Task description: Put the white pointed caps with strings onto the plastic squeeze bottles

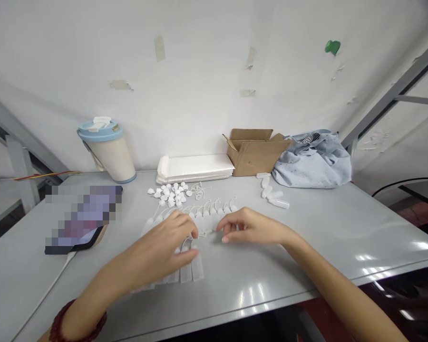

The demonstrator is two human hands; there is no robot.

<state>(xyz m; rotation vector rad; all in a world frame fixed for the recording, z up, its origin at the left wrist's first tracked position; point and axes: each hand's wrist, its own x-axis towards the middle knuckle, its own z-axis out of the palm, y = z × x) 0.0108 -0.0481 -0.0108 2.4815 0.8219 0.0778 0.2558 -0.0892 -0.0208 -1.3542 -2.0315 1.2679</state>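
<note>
Setting corded tubes [197, 267] in rows seems the step in hand, near the front edge of the table [242, 280]. Left hand [174, 237] and right hand [244, 225] curl half-open; I can't tell whether either grips a cord [202, 235]. Lining up calls for a light pinch.

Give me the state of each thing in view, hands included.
Left hand: bent above tubes, grip unclear
Right hand: fingers curled, grip unclear
Corded tubes: lying side by side
Loose tubes: lying scattered
White caps: loosely heaped
White packets: stacked flat
Cardboard box: flaps open
Tumbler: standing, lid on
Phone: cable at near end, screen obscured
Blue-grey cloth: bundled
</note>
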